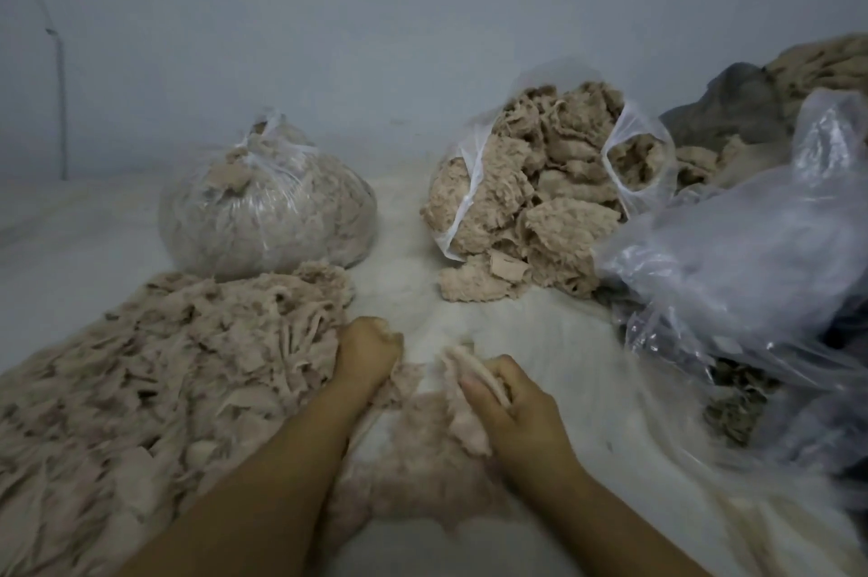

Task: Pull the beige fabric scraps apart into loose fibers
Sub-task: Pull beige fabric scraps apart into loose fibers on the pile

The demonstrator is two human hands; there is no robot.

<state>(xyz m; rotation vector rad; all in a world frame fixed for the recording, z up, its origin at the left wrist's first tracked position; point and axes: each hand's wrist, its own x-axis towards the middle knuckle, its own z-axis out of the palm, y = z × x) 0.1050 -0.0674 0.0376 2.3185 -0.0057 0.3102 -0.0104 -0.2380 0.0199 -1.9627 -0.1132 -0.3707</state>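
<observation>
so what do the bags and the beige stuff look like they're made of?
Tied bag and open bag: thin clear plastic film, glossy, going by the wrinkles and the contents showing through.
Scraps in the open bag: matted fuzzy textile, matte; fibre type unclear.
Pile by the left hand: looser, stringy strands of the same beige.
Piece gripped by the right hand: soft, frayed.

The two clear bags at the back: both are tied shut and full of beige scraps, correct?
Not quite. The head view shows only the left bag tied shut; the right bag lies open, its beige scraps spilling onto the white sheet.
</observation>
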